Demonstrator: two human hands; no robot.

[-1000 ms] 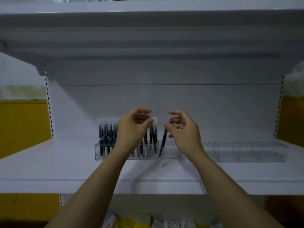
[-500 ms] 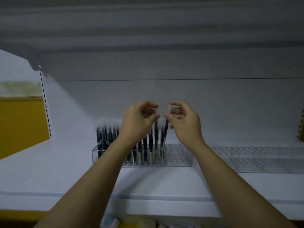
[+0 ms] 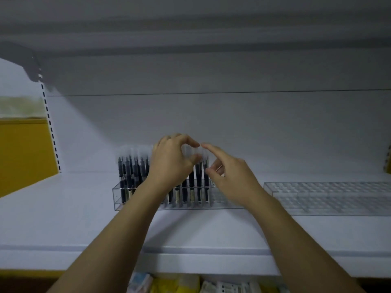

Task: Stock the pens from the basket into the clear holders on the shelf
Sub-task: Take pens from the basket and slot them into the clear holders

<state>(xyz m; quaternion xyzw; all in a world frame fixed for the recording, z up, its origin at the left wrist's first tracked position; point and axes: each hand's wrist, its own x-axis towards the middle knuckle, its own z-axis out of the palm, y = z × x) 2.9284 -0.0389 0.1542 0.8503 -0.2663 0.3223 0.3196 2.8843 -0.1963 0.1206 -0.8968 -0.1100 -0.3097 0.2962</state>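
Note:
A clear holder [image 3: 224, 200] stands on the white shelf [image 3: 63, 220]. Its left half is filled with several upright dark pens [image 3: 127, 172] with clear caps. My left hand [image 3: 171, 163] is curled over the middle of the row, thumb and forefinger pinching the clear cap of a pen. My right hand [image 3: 232, 178] is just right of it. Its forefinger is stretched out to the cap top of the rightmost pen [image 3: 206, 182], which stands in the holder, and its thumb is beside the barrel. No basket is in view.
A second clear holder [image 3: 328, 197], with no pens in it, lies further right on the shelf. Another shelf board hangs overhead [image 3: 190, 39]. A yellow wall panel [image 3: 23, 153] is at the left. Packaged goods [image 3: 169, 284] show below the shelf's front edge.
The pen my right hand pinched and lowered now stands in the holder, and that hand's forefinger has straightened. The view has tilted down and moved closer. My left hand stays over the pens.

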